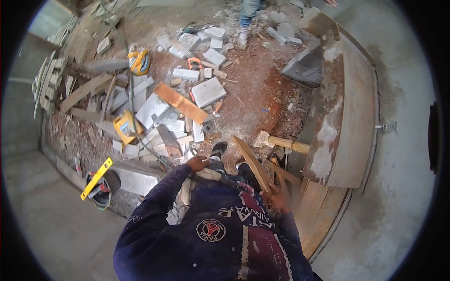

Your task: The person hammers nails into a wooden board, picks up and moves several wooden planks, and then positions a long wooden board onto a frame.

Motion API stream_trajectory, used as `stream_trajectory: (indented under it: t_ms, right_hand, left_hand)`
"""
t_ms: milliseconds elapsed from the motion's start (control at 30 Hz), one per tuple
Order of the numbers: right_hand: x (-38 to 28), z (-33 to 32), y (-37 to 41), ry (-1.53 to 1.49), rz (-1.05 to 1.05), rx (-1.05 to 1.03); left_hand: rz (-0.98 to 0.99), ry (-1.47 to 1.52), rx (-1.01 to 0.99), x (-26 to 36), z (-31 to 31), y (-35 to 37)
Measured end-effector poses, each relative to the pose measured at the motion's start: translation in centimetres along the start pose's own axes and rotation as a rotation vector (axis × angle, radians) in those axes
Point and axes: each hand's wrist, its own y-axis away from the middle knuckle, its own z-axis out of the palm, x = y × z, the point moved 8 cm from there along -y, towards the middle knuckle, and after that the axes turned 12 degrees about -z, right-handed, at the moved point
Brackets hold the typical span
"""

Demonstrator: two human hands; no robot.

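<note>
My right hand (pixel 277 199) is closed around the lower end of a narrow wooden board (pixel 251 161), which slants up and away to the left in front of my legs. Near my waist, my left hand (pixel 197 163) has its fingers curled in; I cannot tell what is in them. Just beneath it, a pale, dusty pouch or glove (pixel 207 175) hangs at my waist. One dark shoe (pixel 219 150) shows beyond the left hand.
Block pieces (pixel 209 92), an orange-brown plank (pixel 181 102) and a handsaw (pixel 194 63) litter the ground ahead. Yellow containers (pixel 127 127) and a bucket (pixel 105 188) with a yellow level (pixel 96 179) are left. Wooden formwork (pixel 349 117) runs along the right. Another person's leg (pixel 247 16) stands at the top.
</note>
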Motion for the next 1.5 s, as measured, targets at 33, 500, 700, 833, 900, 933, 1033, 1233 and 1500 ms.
stream_trajectory:
  t_ms: [33,500,700,833,900,933,1033,1233,1500]
  right_hand:
    - [0.0,0.1,-0.9,0.009,-0.041,-0.016]
    - [-18.3,4.0,-15.8,0.321,-0.434,-0.162]
    - [-20.2,6.5,-17.6,0.503,-0.575,-0.002]
    - [-12.3,7.0,-18.4,0.123,-0.577,-0.123]
    - [-5.5,6.3,-17.3,0.035,-0.357,-0.071]
    - [-1.1,6.2,-16.6,-0.012,-0.284,-0.048]
    - [6.2,4.9,-10.2,-0.19,0.005,0.003]
    - [17.3,10.2,-2.3,-0.951,0.431,-0.098]
    - [11.7,12.3,-0.3,-0.505,0.056,0.18]
  left_hand:
    - [-0.107,0.119,-0.14,0.2,1.2,0.9]
    - [-0.079,0.319,-0.505,4.4,1.7,8.2]
    - [-0.022,0.198,-0.549,6.1,-0.6,9.8]
    - [0.056,0.035,-0.567,3.7,2.7,5.8]
    - [0.531,-0.128,-0.491,2.4,5.9,3.9]
    - [0.537,-0.133,-0.517,2.9,5.8,4.5]
    - [0.601,-0.177,-0.614,5.5,3.8,7.1]
    - [0.6,-0.211,-0.907,6.9,0.5,10.0]
    - [0.651,-0.281,-0.918,25.1,-10.8,17.9]
